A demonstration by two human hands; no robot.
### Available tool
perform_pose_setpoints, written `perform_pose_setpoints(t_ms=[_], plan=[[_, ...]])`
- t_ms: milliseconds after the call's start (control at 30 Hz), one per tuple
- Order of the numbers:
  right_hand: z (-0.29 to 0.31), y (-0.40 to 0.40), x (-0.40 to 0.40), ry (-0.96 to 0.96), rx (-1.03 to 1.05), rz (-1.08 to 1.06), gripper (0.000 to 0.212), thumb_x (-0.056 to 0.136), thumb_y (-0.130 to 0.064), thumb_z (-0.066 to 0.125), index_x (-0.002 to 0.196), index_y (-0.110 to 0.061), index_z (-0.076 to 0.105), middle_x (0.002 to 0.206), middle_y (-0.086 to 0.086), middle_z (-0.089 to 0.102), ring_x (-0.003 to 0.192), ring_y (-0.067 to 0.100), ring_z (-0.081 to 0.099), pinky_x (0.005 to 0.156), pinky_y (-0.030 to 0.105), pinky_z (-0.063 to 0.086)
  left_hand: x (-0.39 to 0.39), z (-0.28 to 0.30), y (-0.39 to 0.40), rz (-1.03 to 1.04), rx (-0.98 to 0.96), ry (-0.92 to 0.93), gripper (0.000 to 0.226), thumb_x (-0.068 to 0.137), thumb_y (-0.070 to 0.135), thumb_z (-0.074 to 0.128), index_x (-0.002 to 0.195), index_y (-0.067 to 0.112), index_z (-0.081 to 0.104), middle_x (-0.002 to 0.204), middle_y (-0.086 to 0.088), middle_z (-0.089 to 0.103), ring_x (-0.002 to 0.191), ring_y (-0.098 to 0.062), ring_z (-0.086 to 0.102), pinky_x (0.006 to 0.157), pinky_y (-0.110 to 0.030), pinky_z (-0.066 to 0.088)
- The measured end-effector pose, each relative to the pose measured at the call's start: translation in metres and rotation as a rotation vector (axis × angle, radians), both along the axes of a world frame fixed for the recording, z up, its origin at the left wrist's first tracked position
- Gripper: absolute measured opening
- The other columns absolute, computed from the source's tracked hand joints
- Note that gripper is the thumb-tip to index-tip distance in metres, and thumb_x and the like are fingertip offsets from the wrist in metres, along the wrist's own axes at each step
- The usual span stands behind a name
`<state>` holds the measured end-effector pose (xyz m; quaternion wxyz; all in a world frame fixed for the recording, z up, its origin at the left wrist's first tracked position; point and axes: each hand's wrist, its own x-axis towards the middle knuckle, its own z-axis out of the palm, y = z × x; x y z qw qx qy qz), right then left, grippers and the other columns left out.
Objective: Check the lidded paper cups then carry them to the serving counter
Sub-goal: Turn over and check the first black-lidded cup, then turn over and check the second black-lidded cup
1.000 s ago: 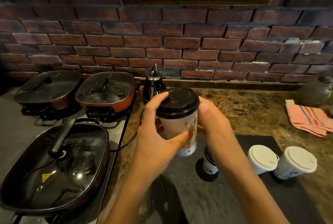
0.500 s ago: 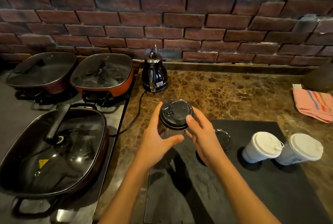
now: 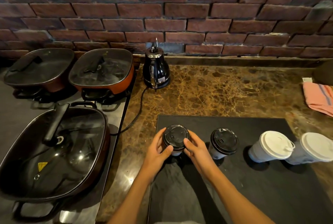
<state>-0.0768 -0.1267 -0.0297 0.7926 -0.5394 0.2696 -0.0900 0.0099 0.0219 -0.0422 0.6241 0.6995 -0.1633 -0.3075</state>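
Both hands clasp one black-lidded paper cup (image 3: 176, 138) at the near left of the black mat (image 3: 234, 196): left hand (image 3: 157, 149) curled round its left side, right hand (image 3: 195, 149) round its right. To the right stand a second black-lidded cup (image 3: 224, 141) and two white-lidded cups (image 3: 274, 145) (image 3: 316, 147).

The wall (image 3: 162, 13) is of dark red-brown bricks. The counter (image 3: 225, 94) is brown marble with golden veins, under a black mat (image 3: 252, 187). Two cups have black lids (image 3: 176, 138) (image 3: 224, 141), two have white lids (image 3: 276, 144) (image 3: 317, 146). The cloth (image 3: 319, 97) is pink with stripes. One pan (image 3: 102, 74) is orange.
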Motion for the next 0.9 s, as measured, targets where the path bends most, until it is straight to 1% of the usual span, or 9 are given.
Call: perform_pose_setpoints(t_ms=[100,233,367,467,567,667,733,800,900], plan=[[-0.009,0.002,0.000,0.014,-0.003,-0.017,0.035,0.090,-0.021,0.063,0.125,-0.019,0.062,0.125,0.003,0.071,0.125,0.021,0.061,0.105,0.037,0.047,0.002,-0.005,0.001,-0.026,0.007,-0.006,0.067,0.084,0.033,0.078,0.142,0.031,0.045,0.141,0.011,0.061,0.134,-0.012,0.054,0.106,-0.028,0.046],[-0.013,0.001,0.000,0.036,-0.042,-0.012,0.037,0.090,-0.024,0.061,0.127,-0.020,0.061,0.129,0.004,0.069,0.126,0.021,0.060,0.107,0.041,0.044,0.006,-0.010,0.000,-0.032,-0.004,0.011,0.069,0.081,0.030,0.078,0.142,0.032,0.044,0.139,0.004,0.062,0.132,-0.014,0.057,0.108,-0.033,0.047],[-0.013,0.001,-0.002,0.073,-0.116,-0.005,0.038,0.091,-0.029,0.063,0.128,-0.021,0.060,0.128,0.001,0.068,0.125,0.019,0.060,0.107,0.041,0.045,0.004,-0.010,0.000,-0.040,0.000,0.028,0.066,0.086,0.028,0.077,0.142,0.036,0.043,0.138,0.007,0.064,0.131,-0.010,0.057,0.102,-0.025,0.048],[-0.011,0.001,-0.003,0.089,-0.201,-0.033,0.043,0.096,-0.022,0.063,0.136,-0.017,0.051,0.138,0.004,0.059,0.133,0.019,0.052,0.109,0.033,0.043,0.004,-0.007,0.001,-0.073,-0.013,0.057,0.077,0.091,0.014,0.072,0.148,0.041,0.029,0.150,0.006,0.049,0.134,-0.003,0.051,0.107,-0.026,0.045],[0.000,0.003,-0.004,0.054,-0.222,-0.095,0.052,0.096,-0.019,0.061,0.144,-0.014,0.042,0.151,0.005,0.045,0.142,0.017,0.041,0.117,0.036,0.035,0.004,-0.001,0.004,-0.101,-0.040,0.041,0.088,0.087,0.029,0.075,0.150,0.053,0.018,0.164,0.009,0.027,0.146,-0.002,0.032,0.118,-0.031,0.032],[0.019,0.001,-0.008,-0.010,-0.271,-0.158,0.052,0.093,-0.026,0.063,0.141,-0.019,0.045,0.152,0.002,0.045,0.143,0.015,0.039,0.119,0.042,0.033,0.005,0.011,0.003,-0.073,-0.035,-0.069,0.083,0.087,0.046,0.074,0.147,0.061,0.019,0.167,0.015,0.016,0.150,0.000,0.022,0.123,-0.039,0.026],[0.035,-0.004,-0.014,-0.054,-0.313,-0.186,0.050,0.093,-0.023,0.062,0.141,-0.019,0.046,0.151,-0.001,0.047,0.142,0.011,0.040,0.118,0.036,0.034,0.007,0.024,-0.002,-0.059,0.009,-0.221,0.082,0.086,0.055,0.068,0.148,0.063,0.016,0.166,0.019,0.016,0.152,-0.001,0.017,0.124,-0.046,0.022],[0.054,-0.014,-0.024,-0.103,-0.356,-0.222,0.048,0.096,-0.017,0.060,0.142,-0.019,0.046,0.149,-0.005,0.049,0.139,0.004,0.043,0.114,0.025,0.036,0.007,0.043,-0.014,-0.049,0.036,-0.347,0.079,0.088,0.055,0.063,0.148,0.063,0.012,0.166,0.020,0.014,0.152,0.000,0.014,0.124,-0.044,0.020],[0.076,-0.028,-0.043,-0.167,-0.386,-0.314,0.049,0.096,-0.018,0.062,0.142,-0.020,0.047,0.146,-0.009,0.052,0.135,-0.001,0.046,0.109,0.020,0.039,0.002,0.071,-0.041,-0.121,0.070,-0.540,0.077,0.093,0.049,0.059,0.150,0.057,0.009,0.168,0.015,0.010,0.153,-0.001,0.007,0.124,-0.038,0.015]])
